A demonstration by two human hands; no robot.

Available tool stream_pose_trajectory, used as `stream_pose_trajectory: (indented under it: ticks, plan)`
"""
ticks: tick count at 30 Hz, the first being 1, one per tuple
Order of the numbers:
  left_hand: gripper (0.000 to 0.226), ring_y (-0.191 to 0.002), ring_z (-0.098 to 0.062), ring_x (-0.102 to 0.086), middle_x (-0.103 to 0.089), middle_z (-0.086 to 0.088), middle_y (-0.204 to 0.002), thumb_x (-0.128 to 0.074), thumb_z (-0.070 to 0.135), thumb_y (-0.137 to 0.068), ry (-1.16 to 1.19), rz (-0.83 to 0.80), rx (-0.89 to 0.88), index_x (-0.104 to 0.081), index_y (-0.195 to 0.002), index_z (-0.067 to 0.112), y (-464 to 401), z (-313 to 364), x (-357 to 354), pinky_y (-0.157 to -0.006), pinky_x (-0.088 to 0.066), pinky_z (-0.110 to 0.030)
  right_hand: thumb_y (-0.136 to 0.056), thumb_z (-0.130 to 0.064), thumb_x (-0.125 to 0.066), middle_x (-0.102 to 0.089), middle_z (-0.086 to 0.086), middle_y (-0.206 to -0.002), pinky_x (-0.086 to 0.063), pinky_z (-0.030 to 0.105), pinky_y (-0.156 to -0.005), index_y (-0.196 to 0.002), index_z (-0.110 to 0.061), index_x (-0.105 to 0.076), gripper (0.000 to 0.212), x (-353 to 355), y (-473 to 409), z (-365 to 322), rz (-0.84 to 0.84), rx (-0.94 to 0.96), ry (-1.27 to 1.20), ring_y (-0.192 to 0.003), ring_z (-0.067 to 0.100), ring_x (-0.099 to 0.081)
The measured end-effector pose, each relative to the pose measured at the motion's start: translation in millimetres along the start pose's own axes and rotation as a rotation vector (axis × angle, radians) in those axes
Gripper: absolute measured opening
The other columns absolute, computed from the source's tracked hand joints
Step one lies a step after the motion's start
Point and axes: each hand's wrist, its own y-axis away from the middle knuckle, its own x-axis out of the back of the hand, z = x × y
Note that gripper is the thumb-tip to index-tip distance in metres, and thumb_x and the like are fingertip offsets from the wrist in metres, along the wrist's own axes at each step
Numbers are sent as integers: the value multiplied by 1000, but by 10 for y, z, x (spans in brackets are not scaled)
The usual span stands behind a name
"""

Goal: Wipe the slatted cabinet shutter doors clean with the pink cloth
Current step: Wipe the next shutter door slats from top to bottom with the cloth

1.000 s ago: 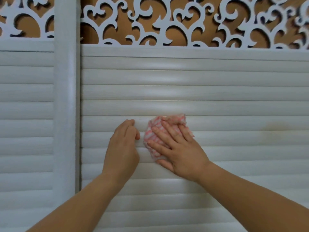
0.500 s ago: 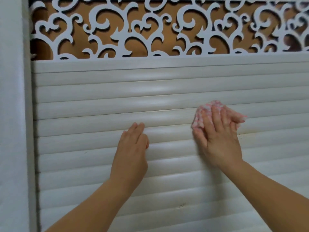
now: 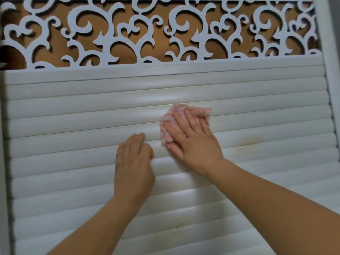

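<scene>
The white slatted shutter door (image 3: 73,126) fills the view, its slats running horizontally. A bunched pink-and-white striped cloth (image 3: 170,119) lies against the slats at centre. My right hand (image 3: 193,138) presses it flat with spread fingers, so only the cloth's upper and left edges show. My left hand (image 3: 134,162) rests on the slats just left of and below the cloth, fingers lightly bent and holding nothing. A brownish stain (image 3: 242,147) marks the slats to the right of my right hand. Dark specks (image 3: 178,226) sit on a lower slat.
Above the slats runs a white cut-out scroll panel (image 3: 147,34) over a brown backing. The door's right frame post (image 3: 333,89) stands at the far right. Another post edges the left side.
My right hand swept the cloth right along the slats, then back left close to my left hand. The view shifted right, bringing the door's right frame into sight.
</scene>
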Motion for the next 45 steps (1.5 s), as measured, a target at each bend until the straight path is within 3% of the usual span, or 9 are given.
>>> stream_pose_trajectory:
  ticks: [5,8,12,15,19,22,29,35,45]
  plan:
    - [32,-124,-35,-48,-56,-17,-127,-37,-11,-61,-44,-93,-170,-49,-71,16,-118,267,-79,-101,-32,-56,-89,-53,-32,-38,14,-149,-31,62,-101,-139,-18,-48,63,136,256,650,-70,-260,-8,-136,40,-35]
    - [35,-129,-34,-43,-52,-15,-133,-54,-19,-58,-67,-187,-178,-54,-71,14,-169,353,-95,-103,-31,-56,-96,-55,-24,-8,7,-160,-16,53,-114,-151,-26,-19,62,248,418,1036,-110,-568,-23,-146,30,-5]
    - [40,-117,-36,-54,-61,-16,-122,-67,-19,-45,-87,-216,-169,-54,-62,14,-187,371,-126,-90,-44,-59,-100,-48,-20,10,10,-159,0,48,-117,-153,-23,-3,61,306,207,853,-152,-866,-154,-145,32,9]
    - [39,-112,-36,-58,-64,-15,-116,-67,-19,-42,-88,-217,-139,-56,-61,13,-217,389,-135,-85,-47,-60,-101,-45,-24,7,10,-159,2,45,-114,-153,-25,-3,59,347,-38,312,-162,-596,-130,-145,29,8]
    - [34,-101,-37,-60,-64,-13,-102,-64,-12,-53,-67,-192,-140,-66,-81,7,-262,417,-135,-78,-49,-56,-100,-46,-18,8,-3,-160,8,46,-115,-150,-38,-9,52,350,-203,-47,-184,-183,-164,-145,21,13]
    - [21,-102,-34,-59,-65,-13,-101,-52,-3,-54,-82,-137,-138,-59,-66,12,-272,466,-138,-84,-48,-54,-87,-56,0,3,-5,-160,6,47,-115,-149,-42,-16,65,331,-153,225,-190,-62,-68,-147,20,8]
    - [26,-115,-33,-56,-64,-14,-117,-46,-8,-54,-17,-113,-209,-52,-63,16,-327,714,-353,-95,-40,-55,-100,-48,-22,10,-7,-159,1,44,-116,-150,-38,-11,52,468,59,1030,-249,-300,-50,-146,17,13]
    - [28,-120,-32,-52,-61,-16,-121,-43,-10,-57,6,-116,-247,-50,-64,16,-354,995,-565,-105,-22,-42,-100,-47,-22,9,-5,-160,0,45,-118,-151,-36,-7,55,520,218,1537,-235,-435,-67,-146,18,11]
    - [25,-118,-33,-53,-61,-16,-119,-46,-10,-60,-20,-76,-196,-50,-62,15,-342,1128,-633,-106,-31,-50,-101,-43,-23,10,0,-160,-3,49,-117,-153,-27,-4,57,593,489,2542,-165,-740,-172,-146,22,9]
